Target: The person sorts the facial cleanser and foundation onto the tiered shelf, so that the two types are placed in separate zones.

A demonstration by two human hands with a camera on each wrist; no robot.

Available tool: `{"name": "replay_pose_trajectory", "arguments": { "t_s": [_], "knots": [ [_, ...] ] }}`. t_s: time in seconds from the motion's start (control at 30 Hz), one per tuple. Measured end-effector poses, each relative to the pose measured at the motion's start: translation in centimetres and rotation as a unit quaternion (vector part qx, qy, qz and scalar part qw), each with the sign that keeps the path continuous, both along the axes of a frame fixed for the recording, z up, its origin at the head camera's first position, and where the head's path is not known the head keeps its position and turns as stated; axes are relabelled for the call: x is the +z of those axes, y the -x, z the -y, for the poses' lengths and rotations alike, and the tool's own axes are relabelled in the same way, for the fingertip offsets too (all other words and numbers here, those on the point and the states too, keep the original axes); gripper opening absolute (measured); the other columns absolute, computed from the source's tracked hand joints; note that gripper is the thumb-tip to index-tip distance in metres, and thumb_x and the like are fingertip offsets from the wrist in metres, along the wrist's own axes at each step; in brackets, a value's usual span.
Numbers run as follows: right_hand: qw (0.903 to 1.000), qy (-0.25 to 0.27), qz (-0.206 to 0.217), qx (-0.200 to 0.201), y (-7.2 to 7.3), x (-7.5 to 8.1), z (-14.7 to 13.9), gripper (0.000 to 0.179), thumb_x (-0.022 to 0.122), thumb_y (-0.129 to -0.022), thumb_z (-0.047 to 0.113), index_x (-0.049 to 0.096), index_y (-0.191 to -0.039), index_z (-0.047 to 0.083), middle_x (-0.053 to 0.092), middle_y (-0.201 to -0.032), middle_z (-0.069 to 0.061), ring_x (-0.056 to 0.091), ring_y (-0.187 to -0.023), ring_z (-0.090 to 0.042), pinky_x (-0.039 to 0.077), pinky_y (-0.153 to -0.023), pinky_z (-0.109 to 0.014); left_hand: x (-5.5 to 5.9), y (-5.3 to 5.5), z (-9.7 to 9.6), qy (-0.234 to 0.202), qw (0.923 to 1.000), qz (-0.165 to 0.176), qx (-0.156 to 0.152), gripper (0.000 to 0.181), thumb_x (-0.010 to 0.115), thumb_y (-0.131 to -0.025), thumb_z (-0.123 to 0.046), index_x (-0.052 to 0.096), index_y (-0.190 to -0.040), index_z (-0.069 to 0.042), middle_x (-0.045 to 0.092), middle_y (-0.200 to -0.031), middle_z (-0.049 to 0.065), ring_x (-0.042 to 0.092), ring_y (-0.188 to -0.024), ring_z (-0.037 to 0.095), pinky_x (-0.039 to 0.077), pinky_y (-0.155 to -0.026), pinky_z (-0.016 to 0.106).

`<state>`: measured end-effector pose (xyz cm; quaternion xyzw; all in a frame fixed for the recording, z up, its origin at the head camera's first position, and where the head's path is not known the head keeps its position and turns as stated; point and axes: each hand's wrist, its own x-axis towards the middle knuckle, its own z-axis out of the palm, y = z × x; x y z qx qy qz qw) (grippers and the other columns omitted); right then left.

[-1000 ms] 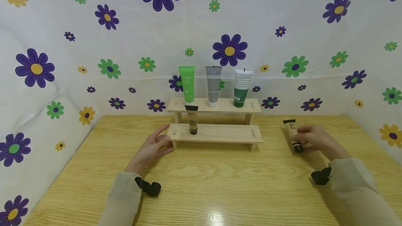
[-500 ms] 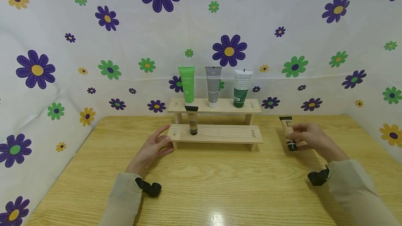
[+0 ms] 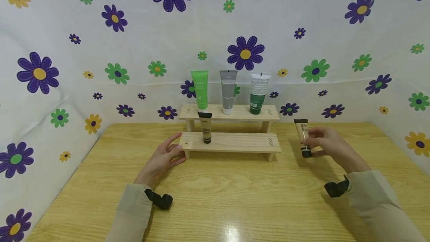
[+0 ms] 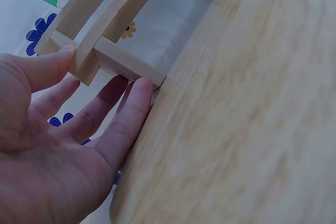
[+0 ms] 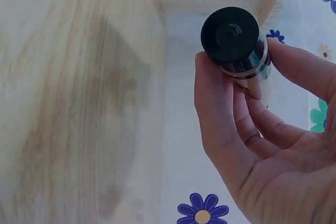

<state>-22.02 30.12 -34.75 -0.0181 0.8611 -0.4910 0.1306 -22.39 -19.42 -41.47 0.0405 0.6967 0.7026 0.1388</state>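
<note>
In the head view my right hand [image 3: 330, 145] holds a small beige tube [image 3: 303, 137] with a black crimped end up and a black cap down, raised over the table right of the stand. Thumb and fingers pinch it near the cap [image 5: 230, 35] in the right wrist view. My left hand [image 3: 162, 160] grips the left end of the two-step wooden stand [image 3: 240, 143], its thumb at the board's end and its fingertips against the leg [image 4: 128, 65]. Another small beige tube [image 3: 206, 128] stands cap-down on the lower step, toward its left.
On the upper step [image 3: 242, 112] stand a green tube [image 3: 201, 89], a grey tube [image 3: 228, 90] and a white-and-dark-green tube [image 3: 258, 93]. Flower-printed white cloth [image 3: 208, 25] hangs behind and at both sides of the wood-grain table [image 3: 218, 193].
My right hand has moved left and slightly up with the beige tube, which has turned more upright. The left hand stays at the stand's left end.
</note>
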Motion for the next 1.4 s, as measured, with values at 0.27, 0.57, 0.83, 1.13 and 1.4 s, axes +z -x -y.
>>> {"name": "replay_pose_trajectory", "arguments": {
  "t_s": [0.27,0.57,0.83,1.13,1.4],
  "knots": [
    [0.9998,0.001,-0.018,0.004,0.0,0.5,0.8,0.059,0.059,-0.104,0.017,0.034,-0.143,-0.018,0.06,-0.119,-0.02,0.06,-0.095,-0.017,0.061,-0.082,-0.038,0.0,0.0,-0.1,-0.004,1.0,0.002,-0.001,0.057,0.04,-0.111,-0.009,0.019,-0.164,-0.013,0.041,-0.147,0.031,0.05,-0.13,0.041,0.051,-0.103,0.043],
    [0.9996,0.016,-0.025,-0.002,0.1,1.1,2.0,0.06,0.06,-0.104,0.017,0.033,-0.145,-0.018,0.056,-0.126,-0.024,0.06,-0.096,-0.016,0.061,-0.081,-0.035,0.0,0.1,0.1,-0.006,1.0,-0.002,-0.001,0.057,0.039,-0.111,-0.007,0.018,-0.164,-0.013,0.043,-0.144,0.029,0.055,-0.124,0.034,0.052,-0.101,0.041],
    [0.9986,0.031,-0.043,-0.008,-0.2,1.5,3.5,0.058,0.061,-0.102,0.015,0.035,-0.143,-0.017,0.051,-0.128,-0.027,0.059,-0.096,-0.018,0.061,-0.079,-0.036,0.1,0.1,0.0,-0.002,1.0,0.002,0.002,0.058,0.04,-0.111,-0.008,0.018,-0.164,-0.013,0.043,-0.145,0.029,0.055,-0.124,0.034,0.052,-0.101,0.042],
    [0.9977,0.043,-0.052,-0.005,-0.1,1.7,4.8,0.057,0.062,-0.102,0.015,0.036,-0.142,-0.016,0.049,-0.131,-0.029,0.059,-0.097,-0.018,0.062,-0.079,-0.036,0.1,0.1,-0.1,-0.007,1.0,0.002,0.002,0.057,0.041,-0.11,-0.007,0.02,-0.163,-0.013,0.046,-0.143,0.029,0.056,-0.121,0.032,0.054,-0.099,0.041],
    [0.9962,0.066,-0.058,-0.003,0.1,1.6,5.8,0.053,0.062,-0.101,0.012,0.038,-0.14,-0.015,0.048,-0.132,-0.029,0.058,-0.096,-0.018,0.062,-0.078,-0.037,0.0,0.1,0.1,0.0,1.0,0.002,0.001,0.057,0.039,-0.111,-0.008,0.019,-0.164,-0.014,0.045,-0.143,0.028,0.054,-0.125,0.036,0.052,-0.101,0.043]
  ]
}}
